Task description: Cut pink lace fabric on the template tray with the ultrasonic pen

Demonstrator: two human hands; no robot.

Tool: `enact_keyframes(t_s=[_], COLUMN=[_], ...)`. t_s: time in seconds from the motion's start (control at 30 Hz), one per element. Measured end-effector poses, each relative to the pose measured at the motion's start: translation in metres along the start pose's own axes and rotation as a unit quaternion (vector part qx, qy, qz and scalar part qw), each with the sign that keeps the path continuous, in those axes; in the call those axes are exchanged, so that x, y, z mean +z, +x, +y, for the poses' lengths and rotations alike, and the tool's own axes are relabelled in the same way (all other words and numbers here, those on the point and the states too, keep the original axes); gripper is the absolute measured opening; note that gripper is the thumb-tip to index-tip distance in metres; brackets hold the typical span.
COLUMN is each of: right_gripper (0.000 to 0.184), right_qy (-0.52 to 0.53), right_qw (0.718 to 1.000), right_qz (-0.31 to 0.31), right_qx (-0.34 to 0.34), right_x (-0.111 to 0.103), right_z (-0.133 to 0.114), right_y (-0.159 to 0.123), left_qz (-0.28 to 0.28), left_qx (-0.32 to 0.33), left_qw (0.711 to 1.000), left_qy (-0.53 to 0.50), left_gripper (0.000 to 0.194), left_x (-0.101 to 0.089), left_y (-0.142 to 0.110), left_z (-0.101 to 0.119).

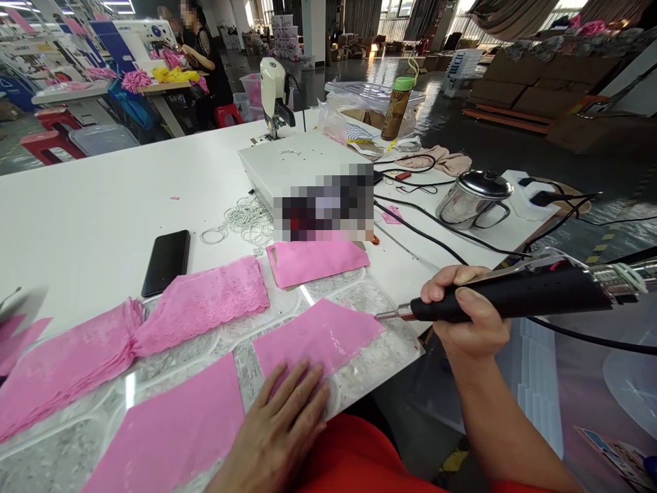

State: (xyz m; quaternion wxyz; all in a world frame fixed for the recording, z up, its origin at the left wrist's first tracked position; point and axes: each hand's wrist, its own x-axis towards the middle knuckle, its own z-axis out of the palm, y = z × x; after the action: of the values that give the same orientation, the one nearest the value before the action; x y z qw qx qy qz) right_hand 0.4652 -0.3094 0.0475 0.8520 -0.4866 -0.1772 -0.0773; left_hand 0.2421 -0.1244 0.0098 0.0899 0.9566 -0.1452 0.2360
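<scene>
My left hand (280,424) lies flat with fingers spread on the near edge of a pink fabric piece (318,335) that rests on a glass sheet (374,363). My right hand (462,308) is closed around the black handle of a corded hot cutting tool (513,296). Its metal tip (387,315) points left and sits at the right edge of that pink piece. More pink pieces lie around: a lace one (205,301), a plain one (315,260) behind, and a large one (174,431) at the front.
A black phone (165,261) and a pile of white elastic loops (246,220) lie on the white table (92,205). A white machine (295,164), black cables (426,233), a steel pot (475,197) and a bottle (399,106) stand behind. A person works at a far table (202,55).
</scene>
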Motion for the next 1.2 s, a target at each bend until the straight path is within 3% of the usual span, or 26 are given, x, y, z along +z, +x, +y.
enact_keyframes(t_s=[0.3,0.5,0.97,1.2], right_gripper=[0.011,0.011,0.014,0.012], right_qy=[0.008,0.015,0.004,0.024], right_qw=[1.000,1.000,0.998,0.998], right_qz=[0.009,-0.019,-0.066,-0.058], right_qx=[-0.006,0.004,0.010,-0.009], right_x=[0.011,0.024,0.024,0.037], right_z=[-0.002,0.009,0.012,0.018], right_y=[0.002,-0.001,-0.001,-0.002], left_qz=[-0.010,-0.009,-0.024,-0.024], left_qx=[0.000,-0.012,-0.008,-0.013], left_qw=[1.000,1.000,1.000,0.999], left_qy=[0.013,0.011,0.016,0.018], left_gripper=[0.026,0.027,0.028,0.029], left_x=[-0.001,-0.001,-0.002,-0.004], left_y=[-0.002,-0.004,-0.005,-0.003], left_z=[0.003,0.003,0.002,0.003])
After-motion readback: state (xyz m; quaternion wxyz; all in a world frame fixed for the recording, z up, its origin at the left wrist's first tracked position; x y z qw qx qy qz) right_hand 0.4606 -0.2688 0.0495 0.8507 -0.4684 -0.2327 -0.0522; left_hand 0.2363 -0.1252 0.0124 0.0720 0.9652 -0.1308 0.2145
